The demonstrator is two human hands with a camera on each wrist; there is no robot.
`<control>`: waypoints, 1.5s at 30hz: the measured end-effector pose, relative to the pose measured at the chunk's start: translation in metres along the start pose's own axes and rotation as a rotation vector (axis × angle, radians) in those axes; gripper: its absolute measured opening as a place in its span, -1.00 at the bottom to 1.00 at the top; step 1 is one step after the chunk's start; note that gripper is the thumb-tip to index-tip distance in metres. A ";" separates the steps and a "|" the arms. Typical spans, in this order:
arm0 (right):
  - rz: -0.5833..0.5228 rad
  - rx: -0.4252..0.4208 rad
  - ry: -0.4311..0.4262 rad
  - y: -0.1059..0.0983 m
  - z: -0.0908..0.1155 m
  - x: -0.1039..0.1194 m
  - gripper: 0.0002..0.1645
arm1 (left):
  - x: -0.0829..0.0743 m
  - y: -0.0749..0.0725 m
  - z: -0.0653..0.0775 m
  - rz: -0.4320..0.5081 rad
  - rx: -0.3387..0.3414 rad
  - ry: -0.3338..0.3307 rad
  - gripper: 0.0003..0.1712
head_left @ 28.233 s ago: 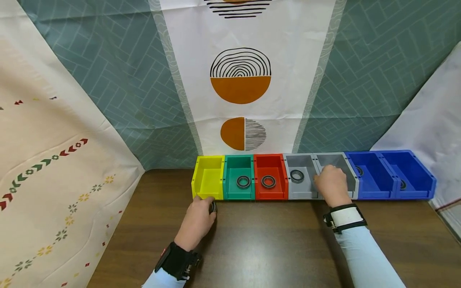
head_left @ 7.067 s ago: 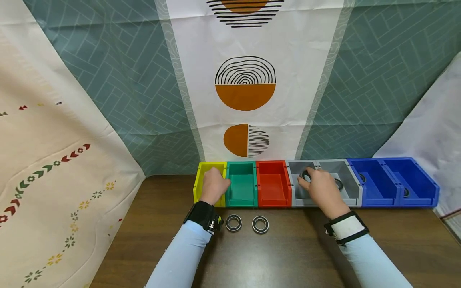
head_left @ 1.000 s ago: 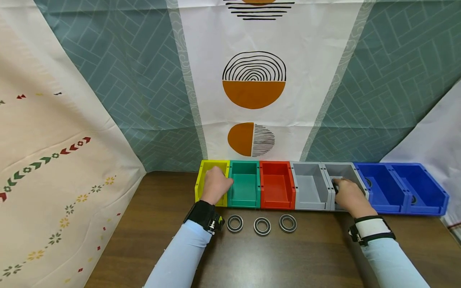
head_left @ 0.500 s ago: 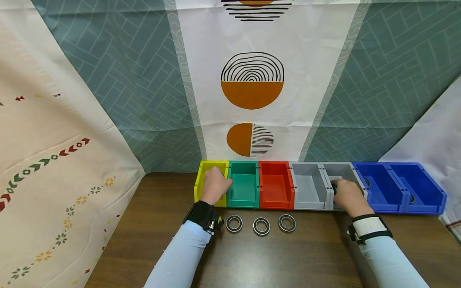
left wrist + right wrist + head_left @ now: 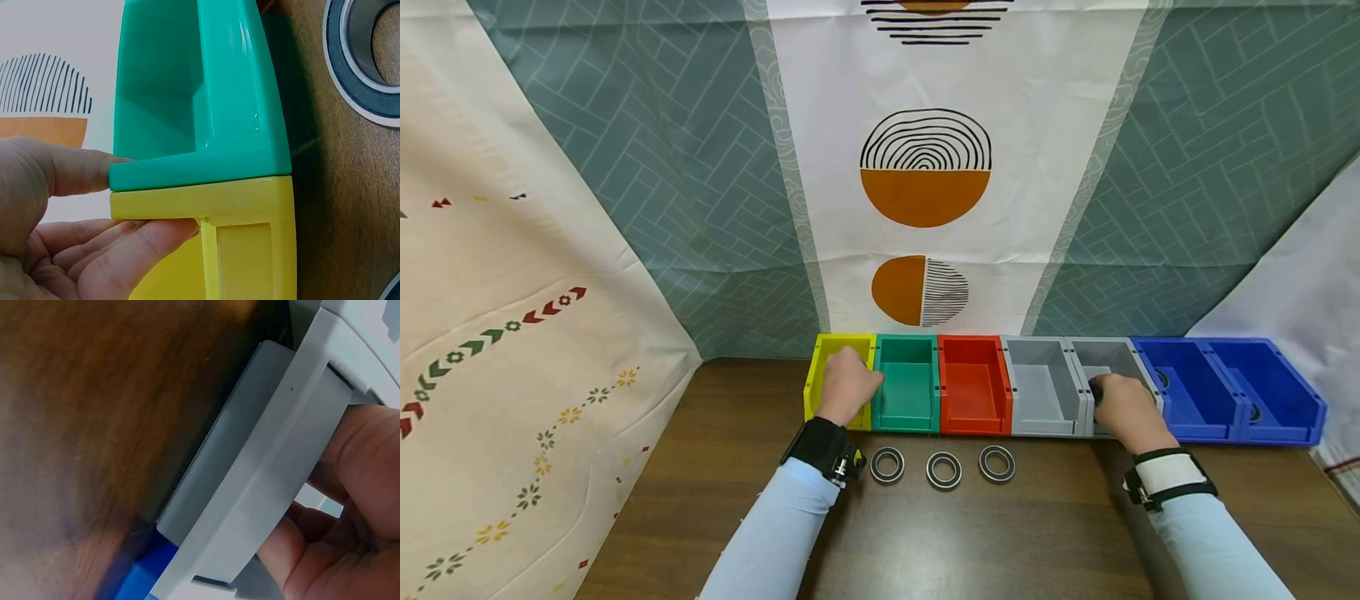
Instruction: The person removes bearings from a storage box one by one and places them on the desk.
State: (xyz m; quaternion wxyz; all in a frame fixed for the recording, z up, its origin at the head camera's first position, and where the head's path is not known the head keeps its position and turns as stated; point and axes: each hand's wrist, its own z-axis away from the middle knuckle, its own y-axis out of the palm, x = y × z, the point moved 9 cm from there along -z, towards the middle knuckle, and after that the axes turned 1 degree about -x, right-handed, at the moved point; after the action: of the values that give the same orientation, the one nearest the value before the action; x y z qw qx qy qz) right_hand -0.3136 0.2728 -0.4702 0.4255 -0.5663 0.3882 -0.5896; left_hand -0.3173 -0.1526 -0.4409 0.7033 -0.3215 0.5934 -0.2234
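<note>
Left hand [image 5: 847,387] pinches bin walls [image 5: 206,172] beneath it, probably for steadiness, while right hand [image 5: 1126,408] grips a bearing [image 5: 1096,392].

Glossy brown tabletop [image 5: 992,533], catching light; teal and white patterned backcloth [image 5: 925,237]; cream flowered drape [image 5: 527,333] at left.

No readable text, brand, number or sign in any view, ring bearings [image 5: 943,486] on the tabletop [image 5: 1000,542] probably too small in head view for any marking to resolve, coloured bins [image 5: 970,387] showing no legible label, wall cloth [image 5: 715,167] pattern only.
</note>
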 end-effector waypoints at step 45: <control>-0.190 -0.464 -0.183 -0.088 0.056 0.062 -0.51 | 0.000 0.001 0.000 0.008 0.000 0.009 -0.55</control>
State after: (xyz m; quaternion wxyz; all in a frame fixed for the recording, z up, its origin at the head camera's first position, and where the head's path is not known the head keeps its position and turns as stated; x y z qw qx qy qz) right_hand -0.2632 0.2453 -0.3638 0.2605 -0.7336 0.4179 -0.4683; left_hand -0.3170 -0.1518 -0.4414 0.7015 -0.3183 0.5978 -0.2218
